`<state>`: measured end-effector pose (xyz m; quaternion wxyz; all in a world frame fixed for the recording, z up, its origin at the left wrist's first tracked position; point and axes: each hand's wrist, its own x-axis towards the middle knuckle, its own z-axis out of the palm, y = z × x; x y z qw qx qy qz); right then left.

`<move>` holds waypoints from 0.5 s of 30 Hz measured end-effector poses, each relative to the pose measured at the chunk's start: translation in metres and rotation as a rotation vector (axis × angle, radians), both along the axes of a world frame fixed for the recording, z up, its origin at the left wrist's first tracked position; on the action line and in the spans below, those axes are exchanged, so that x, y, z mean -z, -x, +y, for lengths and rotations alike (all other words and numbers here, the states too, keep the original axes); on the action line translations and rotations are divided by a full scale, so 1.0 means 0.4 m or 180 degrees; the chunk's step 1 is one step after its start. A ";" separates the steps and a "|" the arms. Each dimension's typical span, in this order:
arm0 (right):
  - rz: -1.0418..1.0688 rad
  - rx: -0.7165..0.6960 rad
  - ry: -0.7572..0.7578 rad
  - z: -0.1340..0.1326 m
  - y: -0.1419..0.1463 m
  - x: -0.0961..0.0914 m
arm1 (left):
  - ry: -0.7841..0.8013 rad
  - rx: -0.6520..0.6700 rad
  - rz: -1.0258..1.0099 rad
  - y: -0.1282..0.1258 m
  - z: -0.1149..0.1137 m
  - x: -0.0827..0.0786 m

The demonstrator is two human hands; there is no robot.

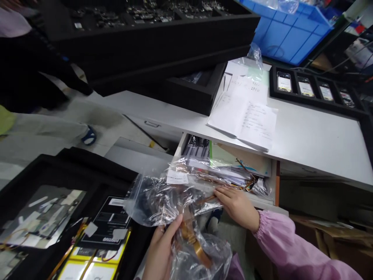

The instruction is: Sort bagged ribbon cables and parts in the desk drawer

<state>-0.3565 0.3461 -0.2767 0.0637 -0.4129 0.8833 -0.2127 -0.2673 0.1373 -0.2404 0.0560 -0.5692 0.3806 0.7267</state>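
Note:
My left hand (164, 247) grips a crumpled clear plastic bag (151, 198), thumb on top. Orange-brown flex cables (194, 243) show through the plastic beside the thumb. My right hand (237, 204), in a pink sleeve, is at the front of an open drawer (275, 182), its fingers close together. A thin brown strip (207, 199) runs left from its fingertips; whether it lies in or on the plastic I cannot tell. A white label (177, 177) is on the bag. Papers and a green-edged booklet (233, 155) lie inside the drawer.
Left, black foam trays hold yellow-edged batteries (90, 268) and electronic parts. Above the drawer, an open notebook (244, 116) lies on the white desk (317, 132). A large black tray (163, 46), a blue crate (288, 31) and a phone-part tray (314, 99) stand behind. Another person's foot (89, 135) is at left.

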 end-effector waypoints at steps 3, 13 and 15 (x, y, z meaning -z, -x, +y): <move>0.0176 -0.0050 -0.0057 0.007 -0.001 -0.018 | 0.0087 0.0143 0.0094 -0.021 -0.007 0.011; 0.0722 0.0184 -0.0126 0.011 -0.002 -0.086 | 0.0137 0.0812 0.0136 -0.064 -0.018 0.036; 0.0736 0.0195 -0.0065 0.016 -0.014 -0.089 | 0.0105 0.0924 0.0169 -0.063 -0.017 0.029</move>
